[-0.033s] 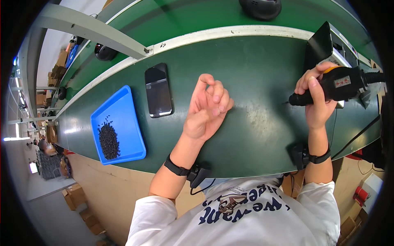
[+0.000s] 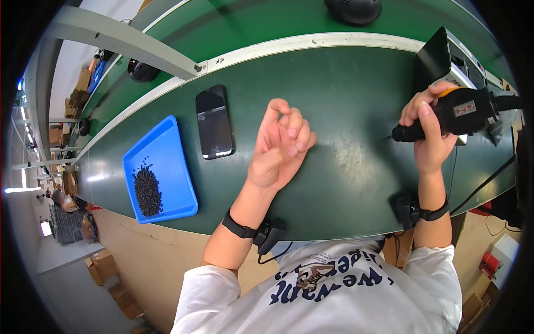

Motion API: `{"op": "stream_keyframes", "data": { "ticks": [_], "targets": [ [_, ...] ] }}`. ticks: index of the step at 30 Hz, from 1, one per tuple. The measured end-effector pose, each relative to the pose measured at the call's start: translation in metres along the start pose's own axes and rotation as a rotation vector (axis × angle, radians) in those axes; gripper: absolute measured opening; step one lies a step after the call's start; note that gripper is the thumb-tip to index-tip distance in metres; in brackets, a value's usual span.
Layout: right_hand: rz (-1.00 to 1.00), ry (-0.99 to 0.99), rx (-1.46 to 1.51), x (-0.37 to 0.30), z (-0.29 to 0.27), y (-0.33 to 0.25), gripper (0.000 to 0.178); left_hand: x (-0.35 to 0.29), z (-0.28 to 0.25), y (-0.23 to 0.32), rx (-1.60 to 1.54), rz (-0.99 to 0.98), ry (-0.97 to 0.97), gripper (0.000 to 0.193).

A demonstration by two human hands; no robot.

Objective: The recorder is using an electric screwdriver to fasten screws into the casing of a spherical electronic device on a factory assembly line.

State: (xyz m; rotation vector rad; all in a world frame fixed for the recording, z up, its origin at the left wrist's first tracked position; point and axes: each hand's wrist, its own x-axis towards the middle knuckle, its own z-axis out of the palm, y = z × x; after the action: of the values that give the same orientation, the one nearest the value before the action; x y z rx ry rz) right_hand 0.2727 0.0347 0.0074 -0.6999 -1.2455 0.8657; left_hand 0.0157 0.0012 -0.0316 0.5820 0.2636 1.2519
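Electric screwdriver (image 2: 445,114) lies level, tip pointing toward the phone (image 2: 214,122), gripped in the right hand (image 2: 428,133); the left hand (image 2: 281,147), nearer the phone, hangs half-curled, holding nothing I can see.

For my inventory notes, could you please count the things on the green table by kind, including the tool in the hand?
Smartphone, black, lying flat: 1
Blue tray with a pile of small black screws: 1
Electric screwdriver, black, held in the right hand: 1
Total: 3

Electric screwdriver (image 2: 445,117) bit tip too small to discern; black pellets (image 2: 148,192) individually indistinct.
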Motion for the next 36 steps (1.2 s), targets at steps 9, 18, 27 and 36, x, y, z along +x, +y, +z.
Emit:
{"op": "stream_keyframes", "data": {
  "ticks": [9, 18, 27, 36],
  "targets": [
    [-0.013, -0.012, 0.007, -0.0012, -0.0017, 0.0037, 0.029, -0.0034, -0.0041, 0.0003, 0.051, 0.043, -0.078, 0.057],
    [-0.003, 0.004, 0.015, -0.0012, -0.0015, 0.0031, 0.027, -0.0037, -0.0002, -0.0022, 0.289, 0.067, -0.146, 0.059],
    [-0.045, -0.005, -0.015, -0.0018, -0.0004, 0.0039, 0.028, -0.004, 0.0003, -0.0027, 0.237, 0.083, -0.143, 0.061],
    [-0.023, -0.009, -0.023, -0.0015, -0.0008, -0.0001, 0.027, -0.0078, -0.0007, -0.0014, 0.051, 0.019, -0.08, 0.064]
  ]
}}
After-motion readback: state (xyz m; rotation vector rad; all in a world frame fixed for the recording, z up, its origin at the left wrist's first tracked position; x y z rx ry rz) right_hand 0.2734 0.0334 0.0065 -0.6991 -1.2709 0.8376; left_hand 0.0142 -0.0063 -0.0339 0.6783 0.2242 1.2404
